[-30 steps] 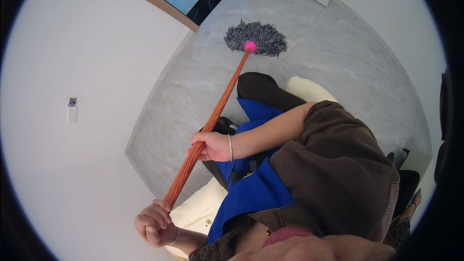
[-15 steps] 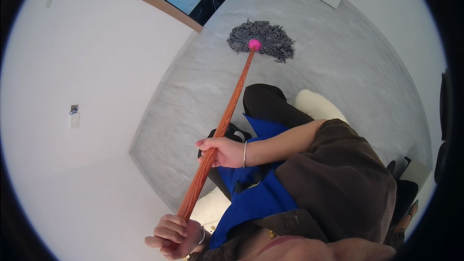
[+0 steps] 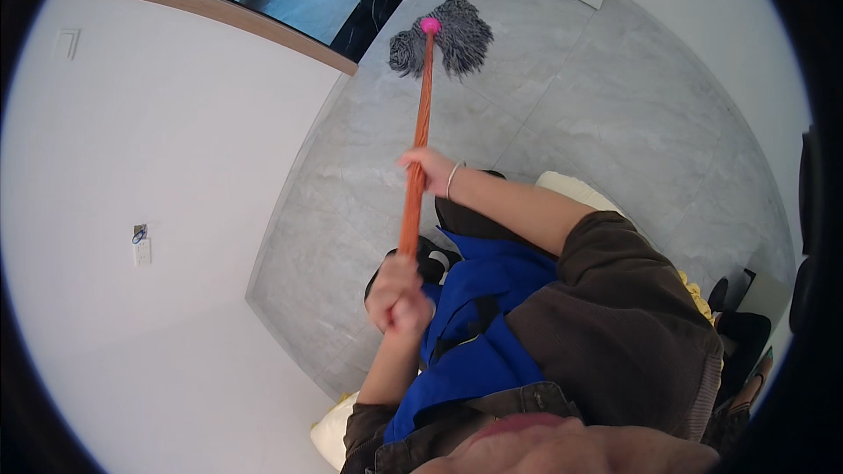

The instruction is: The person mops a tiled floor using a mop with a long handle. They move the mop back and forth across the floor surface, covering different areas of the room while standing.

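Head view: one mop (image 3: 420, 114), orange wood-grain handle, pink collar at the base, grey string head (image 3: 446, 39) splayed flat on the grey marbled tile floor (image 3: 606, 105), well ahead of the person, near a white wall (image 3: 176, 167). Handle runs straight from the mop head back toward the body. Two hands on it: left hand (image 3: 397, 291) fisted tight around the near end of the handle, right hand (image 3: 428, 167) wrapped around the handle midway, thin bracelet (image 3: 451, 179) on that wrist. One wall socket (image 3: 140, 244) low on the wall. Blue apron (image 3: 479, 316) over a brown sleeve (image 3: 615, 316).
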{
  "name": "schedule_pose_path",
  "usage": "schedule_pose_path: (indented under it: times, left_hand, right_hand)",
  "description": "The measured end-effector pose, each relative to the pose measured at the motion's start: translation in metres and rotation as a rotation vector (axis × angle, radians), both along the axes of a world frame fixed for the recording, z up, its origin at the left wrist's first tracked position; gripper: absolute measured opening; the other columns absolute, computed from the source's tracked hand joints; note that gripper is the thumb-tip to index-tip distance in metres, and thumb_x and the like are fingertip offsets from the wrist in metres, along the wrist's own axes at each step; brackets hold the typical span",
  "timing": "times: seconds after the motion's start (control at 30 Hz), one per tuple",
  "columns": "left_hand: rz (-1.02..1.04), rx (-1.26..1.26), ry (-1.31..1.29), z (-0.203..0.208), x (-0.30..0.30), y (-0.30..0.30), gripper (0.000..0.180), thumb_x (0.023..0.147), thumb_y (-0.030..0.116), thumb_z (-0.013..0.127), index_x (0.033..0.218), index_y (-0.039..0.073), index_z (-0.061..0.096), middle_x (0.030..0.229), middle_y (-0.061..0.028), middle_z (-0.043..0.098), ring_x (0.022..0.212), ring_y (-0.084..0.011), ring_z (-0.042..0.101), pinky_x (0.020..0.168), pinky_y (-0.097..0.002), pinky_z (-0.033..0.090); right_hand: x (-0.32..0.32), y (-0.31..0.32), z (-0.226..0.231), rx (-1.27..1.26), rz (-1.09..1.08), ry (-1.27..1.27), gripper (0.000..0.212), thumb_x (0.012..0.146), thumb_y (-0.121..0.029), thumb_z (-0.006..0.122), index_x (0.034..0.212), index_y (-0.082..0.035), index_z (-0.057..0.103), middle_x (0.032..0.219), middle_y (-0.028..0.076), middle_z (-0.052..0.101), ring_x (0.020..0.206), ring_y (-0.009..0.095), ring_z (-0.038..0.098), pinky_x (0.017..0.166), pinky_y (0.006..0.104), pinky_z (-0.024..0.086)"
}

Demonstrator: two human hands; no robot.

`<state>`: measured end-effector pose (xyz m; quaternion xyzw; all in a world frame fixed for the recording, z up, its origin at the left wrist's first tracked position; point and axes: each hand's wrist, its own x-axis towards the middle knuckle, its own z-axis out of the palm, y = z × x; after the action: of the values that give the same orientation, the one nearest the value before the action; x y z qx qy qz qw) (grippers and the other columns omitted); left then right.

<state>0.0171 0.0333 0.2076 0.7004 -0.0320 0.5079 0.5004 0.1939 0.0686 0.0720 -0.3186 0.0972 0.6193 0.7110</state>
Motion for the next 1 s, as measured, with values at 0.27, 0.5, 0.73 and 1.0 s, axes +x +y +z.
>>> schedule_pose_path:
  times: [0.27,0.5,0.73,1.0]
  left_hand:
    - [-0.444,0.489,0.474,-0.116,0.043,-0.022,0.019,0.062,-0.003,0.064,0.072,0.005,0.05,0.073,-0.0107,0.046,0.07,-0.031,0.049,0.07,-0.0407,0.044]
    - [-0.404,0.536,0.58,-0.107,0.043,-0.038,0.019,0.067,-0.001,0.066,0.076,0.004,0.049,0.083,-0.0127,0.05,0.084,-0.0337,0.051,0.077,-0.0396,0.044]
    - [-0.404,0.407,0.548,-0.062,0.034,-0.066,0.037,0.066,-0.002,0.061,0.102,0.003,0.056,0.11,-0.0166,0.051,0.105,-0.0368,0.05,0.094,-0.0444,0.042]
    - [-0.403,0.393,0.913,-0.117,0.015,-0.059,0.044,0.081,0.012,0.062,0.123,0.006,0.053,0.13,-0.017,0.05,0.123,-0.0338,0.046,0.103,-0.0396,0.038]
  right_hand:
    - [0.026,-0.06,-0.087,-0.295,0.036,-0.266,0.022,0.081,-0.022,0.065,0.071,-0.005,0.054,0.059,0.007,0.056,0.044,0.018,0.051,0.041,0.0302,0.042]
    - [-0.021,-0.127,-0.045,-0.331,0.096,-0.403,0.014,0.082,-0.012,0.062,0.074,-0.003,0.055,0.062,0.008,0.056,0.054,0.017,0.056,0.047,0.0308,0.046]
    - [0.019,-0.176,-0.01,-0.422,0.234,-0.54,0.013,0.084,-0.014,0.06,0.084,-0.006,0.051,0.06,0.001,0.05,0.047,0.011,0.047,0.043,0.0273,0.042]
    - [0.011,-0.324,0.071,-0.665,0.445,-0.837,0.018,0.079,-0.006,0.062,0.091,-0.003,0.048,0.059,0.002,0.05,0.044,0.012,0.048,0.039,0.0277,0.042]
